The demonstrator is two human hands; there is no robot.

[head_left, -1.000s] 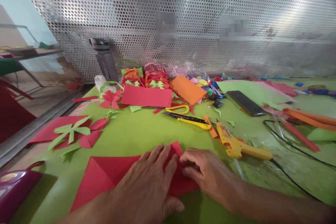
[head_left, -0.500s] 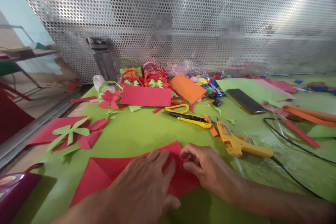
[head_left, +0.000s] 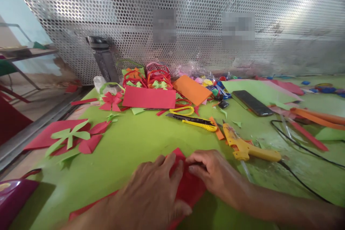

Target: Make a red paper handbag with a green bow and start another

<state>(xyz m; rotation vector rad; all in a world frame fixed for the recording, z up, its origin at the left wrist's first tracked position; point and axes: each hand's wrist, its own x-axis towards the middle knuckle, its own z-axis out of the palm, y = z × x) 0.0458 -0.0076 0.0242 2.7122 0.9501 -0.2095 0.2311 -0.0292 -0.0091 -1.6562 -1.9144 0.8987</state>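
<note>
Pressing red paper [head_left: 193,187], well in from left edge of surface [head_left: 129,136], with flattened left hand [head_left: 156,187]; pinching paper with right hand [head_left: 215,174], nearly closed.

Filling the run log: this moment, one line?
left hand: on red paper | right hand: at its edge | glue gun: on table

Paper [head_left: 190,187] before cutter [head_left: 198,122], left of glue gun [head_left: 246,151]

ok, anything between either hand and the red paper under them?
Nothing visible. The left hand rests across the red paper; the right hand has its fingertips at its right part. The glue gun and cutter lie outside that gap.
</note>
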